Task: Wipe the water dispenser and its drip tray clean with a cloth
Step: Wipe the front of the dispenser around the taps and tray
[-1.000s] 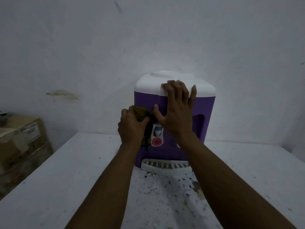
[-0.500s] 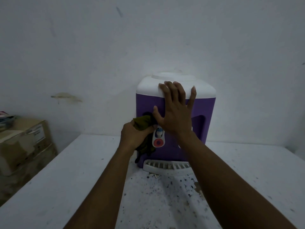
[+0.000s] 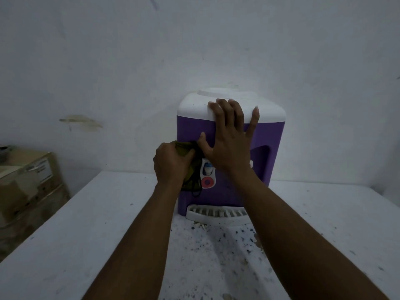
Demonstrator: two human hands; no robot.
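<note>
A purple water dispenser with a white top stands on a white table against the wall. Its white slatted drip tray juts out at the base. My left hand grips a bunched dark olive cloth and presses it against the left part of the dispenser's front, beside the white tap panel with a red button. My right hand lies flat on the front, fingers spread up onto the white top's edge. The cloth's loose end hangs below my left hand.
The white table is speckled with dark flecks and crumbs in front of the tray. Cardboard boxes stand off the table's left side. A plain white wall rises right behind the dispenser.
My left hand with the cloth dropped down the purple front, then came back up a little. My right hand stayed flat on the dispenser.
</note>
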